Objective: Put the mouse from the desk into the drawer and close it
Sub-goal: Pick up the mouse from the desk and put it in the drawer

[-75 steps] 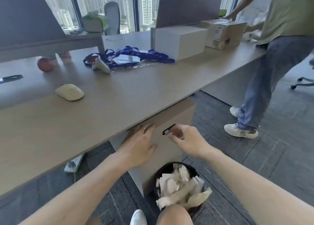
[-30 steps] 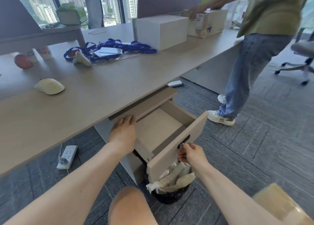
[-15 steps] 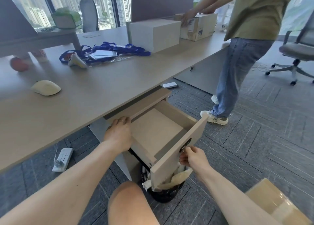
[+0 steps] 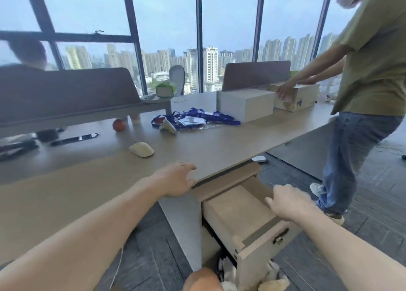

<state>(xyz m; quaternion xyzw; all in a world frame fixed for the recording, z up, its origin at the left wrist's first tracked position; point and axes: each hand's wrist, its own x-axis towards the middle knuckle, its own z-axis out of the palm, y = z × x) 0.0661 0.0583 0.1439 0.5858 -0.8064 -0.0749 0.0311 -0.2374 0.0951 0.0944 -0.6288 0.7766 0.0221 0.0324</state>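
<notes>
At the far left, dark things on the desk (image 4: 219, 143) are blurred and cut off by the frame, so I cannot say what they are. The cream mouse (image 4: 141, 149) lies on the desk, apart from both hands. The left hand (image 4: 175, 180) rests at the desk edge, fingers loosely spread, holding nothing. Behind, the blue lanyards (image 4: 197, 117) hold white cards — any writing there is too small to read. The drawer (image 4: 248, 220) is pulled out and looks empty; its front partly hides the bin (image 4: 272, 282) below. The right hand (image 4: 287, 205) is blurred above the drawer, fingers apart, gripping nothing. On the brown box (image 4: 296, 99) is a blue mark, not readable. A person (image 4: 371, 70) at the right is cut off by the frame.
</notes>
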